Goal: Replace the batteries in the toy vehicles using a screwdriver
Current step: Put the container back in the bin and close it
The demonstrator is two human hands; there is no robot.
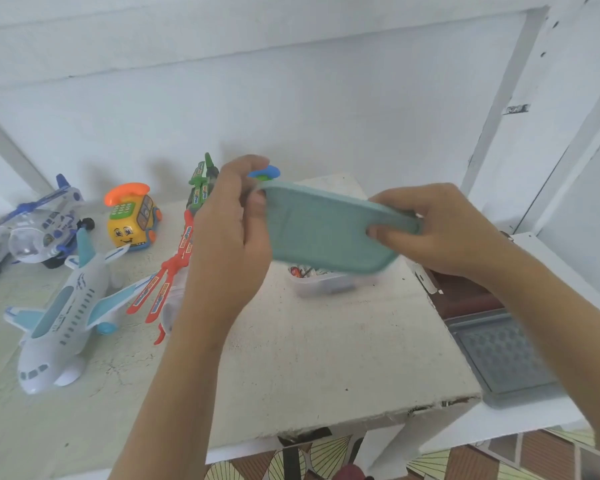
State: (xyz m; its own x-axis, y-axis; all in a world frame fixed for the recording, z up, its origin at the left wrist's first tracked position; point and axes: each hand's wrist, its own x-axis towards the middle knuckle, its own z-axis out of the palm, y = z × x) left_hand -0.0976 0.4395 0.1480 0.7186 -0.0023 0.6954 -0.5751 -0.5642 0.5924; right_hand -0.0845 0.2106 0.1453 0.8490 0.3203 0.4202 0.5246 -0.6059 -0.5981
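Two hands are raised over the tabletop (309, 358), sharing one teal lid (326, 233) held tilted in the air. The left hand (229, 237) pinches its far-left corner with curled fingers, and the right hand (444, 230) grips its right edge, fingers wrapped underneath. Directly below the lid stands one clear plastic box (326, 284); its contents are too blurred to name. The toys lie well to the left. One white airliner (66, 317) is nearest, one blue-and-white helicopter (32, 226) lies behind it, and one yellow wheeled telephone toy (132, 220) stands further back. One long red toy (174, 271) and one green one (201, 185) run beside the left wrist, their kind unclear. One blue piece (264, 173) shows behind the lid. One grey basket (503, 355) lies at the right.
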